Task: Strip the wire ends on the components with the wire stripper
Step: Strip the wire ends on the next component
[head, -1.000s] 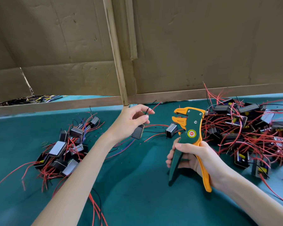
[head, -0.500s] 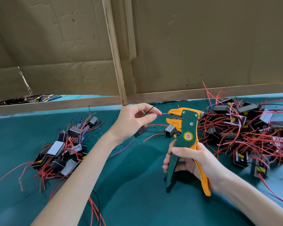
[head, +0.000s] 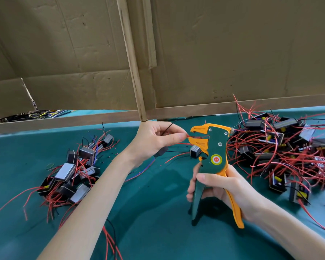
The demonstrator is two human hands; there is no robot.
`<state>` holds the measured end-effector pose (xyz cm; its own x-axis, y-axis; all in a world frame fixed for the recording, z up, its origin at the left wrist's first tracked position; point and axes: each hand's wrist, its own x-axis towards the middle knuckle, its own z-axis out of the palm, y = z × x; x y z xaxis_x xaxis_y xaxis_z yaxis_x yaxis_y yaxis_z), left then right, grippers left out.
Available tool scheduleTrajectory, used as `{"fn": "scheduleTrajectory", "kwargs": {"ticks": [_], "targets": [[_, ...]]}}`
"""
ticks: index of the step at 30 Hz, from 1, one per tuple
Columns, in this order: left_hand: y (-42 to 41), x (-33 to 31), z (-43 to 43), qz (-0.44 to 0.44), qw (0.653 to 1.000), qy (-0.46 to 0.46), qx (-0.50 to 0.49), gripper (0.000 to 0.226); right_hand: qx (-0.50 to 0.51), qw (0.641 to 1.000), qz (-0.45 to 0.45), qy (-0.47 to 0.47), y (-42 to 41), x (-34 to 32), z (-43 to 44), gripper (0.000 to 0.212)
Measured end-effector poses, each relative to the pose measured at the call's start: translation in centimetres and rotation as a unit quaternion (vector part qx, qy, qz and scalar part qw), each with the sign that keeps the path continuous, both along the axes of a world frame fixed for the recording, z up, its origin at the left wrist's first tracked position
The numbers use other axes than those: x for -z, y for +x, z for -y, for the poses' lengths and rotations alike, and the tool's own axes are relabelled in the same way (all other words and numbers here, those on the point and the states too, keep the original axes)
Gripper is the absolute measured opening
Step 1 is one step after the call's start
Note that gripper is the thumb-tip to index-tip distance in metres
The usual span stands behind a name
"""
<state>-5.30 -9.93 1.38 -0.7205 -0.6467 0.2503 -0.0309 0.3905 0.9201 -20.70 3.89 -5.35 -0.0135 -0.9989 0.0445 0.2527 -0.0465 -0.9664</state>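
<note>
My right hand (head: 219,186) grips the handles of the green and orange wire stripper (head: 212,152), held upright above the green mat. My left hand (head: 156,136) pinches a red wire (head: 190,136) whose end lies inside the stripper's orange jaws. A thin black wire (head: 169,127) sticks up from the same fingers. The small black component (head: 160,152) on these wires hangs below my left palm.
A pile of components with red wires (head: 281,147) lies on the right of the green mat (head: 158,212). A smaller pile (head: 73,171) lies on the left. One component (head: 195,151) sits behind the stripper. Cardboard walls (head: 214,53) close the back.
My left hand moved right and brought the red wire end from the air into the stripper's jaws. The stripper shifted slightly left and lower.
</note>
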Motion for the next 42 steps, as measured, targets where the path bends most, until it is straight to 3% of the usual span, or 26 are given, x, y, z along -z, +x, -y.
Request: {"fn": "scheduleTrajectory", "kwargs": {"ticks": [19,21,26,30,33,38,42], "targets": [[0.3,-0.2,0.3,0.020,0.999,0.007,0.034,0.012,0.032,0.998,-0.045,0.020,0.7,-1.0,-0.9,0.021],[0.2,-0.1,0.3,0.013,0.999,0.008,0.035,0.010,0.057,0.997,-0.040,0.031,1.2,-1.2,-1.0,0.020],[-0.3,0.9,0.1,-0.007,0.995,0.062,0.079,0.017,0.172,0.982,-0.040,0.073,0.8,-0.3,-0.5,0.040],[-0.6,1.7,0.1,0.037,0.998,0.031,0.047,0.030,0.094,0.994,0.043,0.046,0.2,-0.8,-0.1,0.015],[-0.7,2.0,0.5,0.088,0.995,-0.038,-0.001,0.035,0.081,0.995,0.052,0.030,0.0,-0.5,0.2,0.002],[-0.6,1.8,0.3,0.141,0.987,-0.072,-0.023,0.034,0.048,0.998,0.033,0.019,-0.5,0.2,0.5,0.016],[-0.7,1.1,0.3,0.111,0.985,-0.128,-0.039,0.032,0.020,0.999,0.020,0.025,-0.5,0.5,0.6,0.019]]}}
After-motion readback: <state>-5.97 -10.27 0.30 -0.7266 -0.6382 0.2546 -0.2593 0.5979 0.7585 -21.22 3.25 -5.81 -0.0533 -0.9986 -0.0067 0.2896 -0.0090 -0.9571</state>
